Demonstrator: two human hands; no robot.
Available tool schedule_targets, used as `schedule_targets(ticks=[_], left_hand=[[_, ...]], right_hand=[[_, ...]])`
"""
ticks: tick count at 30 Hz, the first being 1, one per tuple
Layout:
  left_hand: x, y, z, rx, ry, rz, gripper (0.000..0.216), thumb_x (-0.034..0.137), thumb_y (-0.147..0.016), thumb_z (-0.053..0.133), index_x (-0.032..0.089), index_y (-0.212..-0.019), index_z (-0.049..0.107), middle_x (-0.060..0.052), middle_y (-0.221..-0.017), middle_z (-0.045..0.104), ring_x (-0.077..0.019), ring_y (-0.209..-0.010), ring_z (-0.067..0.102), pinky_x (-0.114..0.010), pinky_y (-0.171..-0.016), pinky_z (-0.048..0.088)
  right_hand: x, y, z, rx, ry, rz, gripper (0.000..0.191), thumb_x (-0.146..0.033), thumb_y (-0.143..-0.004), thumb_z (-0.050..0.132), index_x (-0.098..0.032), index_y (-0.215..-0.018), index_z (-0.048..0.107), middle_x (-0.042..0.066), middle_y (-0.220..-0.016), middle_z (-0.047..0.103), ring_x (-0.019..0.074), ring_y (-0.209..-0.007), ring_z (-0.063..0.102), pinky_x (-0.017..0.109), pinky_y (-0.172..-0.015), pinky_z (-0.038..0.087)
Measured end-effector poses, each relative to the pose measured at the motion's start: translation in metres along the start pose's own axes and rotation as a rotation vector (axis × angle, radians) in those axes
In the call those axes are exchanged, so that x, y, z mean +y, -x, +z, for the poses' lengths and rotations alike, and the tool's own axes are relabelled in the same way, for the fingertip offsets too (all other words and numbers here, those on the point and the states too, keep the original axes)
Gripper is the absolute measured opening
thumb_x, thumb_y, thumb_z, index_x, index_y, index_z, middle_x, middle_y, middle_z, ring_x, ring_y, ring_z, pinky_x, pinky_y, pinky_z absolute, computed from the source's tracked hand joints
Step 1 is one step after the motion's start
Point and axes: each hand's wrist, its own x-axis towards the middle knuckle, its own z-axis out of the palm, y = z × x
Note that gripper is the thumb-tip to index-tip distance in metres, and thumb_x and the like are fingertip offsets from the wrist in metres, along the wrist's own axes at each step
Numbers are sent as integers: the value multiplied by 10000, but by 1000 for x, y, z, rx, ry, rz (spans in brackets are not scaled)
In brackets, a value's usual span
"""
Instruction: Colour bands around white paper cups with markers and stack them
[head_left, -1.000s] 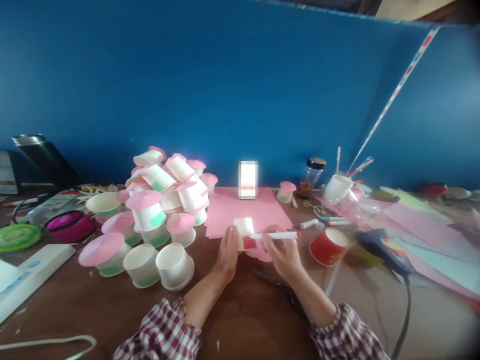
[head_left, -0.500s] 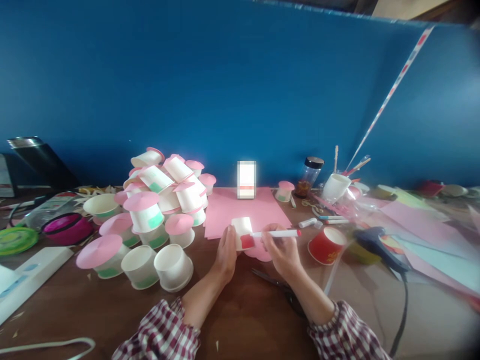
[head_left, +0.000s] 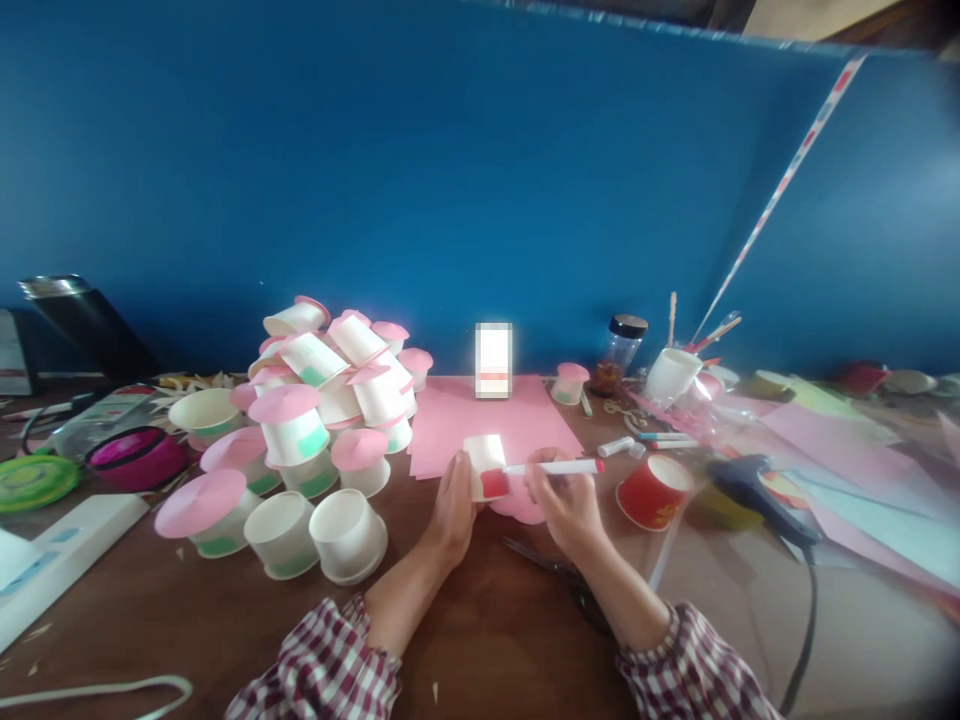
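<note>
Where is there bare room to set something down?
Mostly bare table shows between the plaid sleeves, and at left between the front cups and white cord. Crowded: the cup pile, and the right, with papers and corded tool.

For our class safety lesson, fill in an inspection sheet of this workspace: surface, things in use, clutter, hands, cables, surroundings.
Surface: brown tabletop, partly covered by pink sheets.
Things in use: white cup bearing a red patch; white marker with a red end.
Clutter: heap of pink-topped cups at left; scissors beside the right forearm; red cup.
Hands: left hand holds the white cup; right hand grips the marker.
Cables: dark cord from a blue tool; plug ends not visible.
Surroundings: blue wall behind.
</note>
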Motion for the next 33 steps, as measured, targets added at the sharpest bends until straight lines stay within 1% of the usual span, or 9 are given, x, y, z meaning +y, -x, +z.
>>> schedule_targets(ticks=[4, 8, 10, 16, 21, 28, 33], left_hand=[[3, 0, 3, -26, 38, -12, 444, 570, -780, 526, 160, -932, 600, -86, -859, 650, -200, -781, 611, -339, -720, 511], [4, -1, 3, -45, 119, -53, 498, 576, -804, 486, 114, -953, 600, -96, -831, 660, -209, -782, 627, -370, -745, 512], [5, -2, 3, -49, 146, -67, 494, 557, -807, 499, 100, -963, 602, -94, -818, 662, -215, -786, 632, -383, -750, 512], [5, -1, 4, -46, 141, -74, 467, 528, -811, 513, 90, -934, 615, -100, -804, 671, -217, -773, 637, -383, -743, 512], [5, 0, 5, -75, 128, -69, 445, 508, -825, 501, 94, -946, 610, -100, -820, 676, -214, -772, 637, -375, -742, 507], [4, 1, 5, -75, 122, -64, 405, 480, -837, 502, 105, -957, 598, -93, -834, 673, -221, -858, 626, -352, -754, 500], [5, 1, 5, -98, 128, -74, 419, 490, -831, 505, 105, -965, 602, -96, -842, 673, -219, -829, 629, -360, -750, 502]], right_hand=[[-3, 0, 0, -19, 1, -5, 191, -353, -822, 579, -170, -770, 565, -12, -579, 536, 111, -508, 482, 217, -464, 392], [-7, -1, 0, 73, -19, -4, 179, -341, -800, 588, -171, -752, 564, -20, -551, 528, 103, -476, 467, 209, -433, 375], [-8, -2, 0, 105, -33, -6, 173, -333, -794, 587, -170, -744, 561, -18, -549, 533, 102, -472, 467, 210, -431, 379], [-9, -2, 1, 70, -51, 0, 181, -342, -793, 594, -166, -760, 569, -10, -559, 549, 105, -482, 487, 214, -439, 399], [-6, -1, 1, 64, -33, 6, 182, -350, -800, 593, -171, -773, 572, -18, -551, 542, 105, -482, 487, 212, -443, 403], [-8, -1, 2, 37, -51, 3, 184, -347, -806, 590, -171, -759, 563, -17, -553, 533, 102, -485, 475, 213, -445, 391], [-10, -1, 1, 49, -17, 3, 166, -327, -798, 586, -169, -751, 566, -15, -547, 538, 105, -488, 479, 216, -453, 400]])
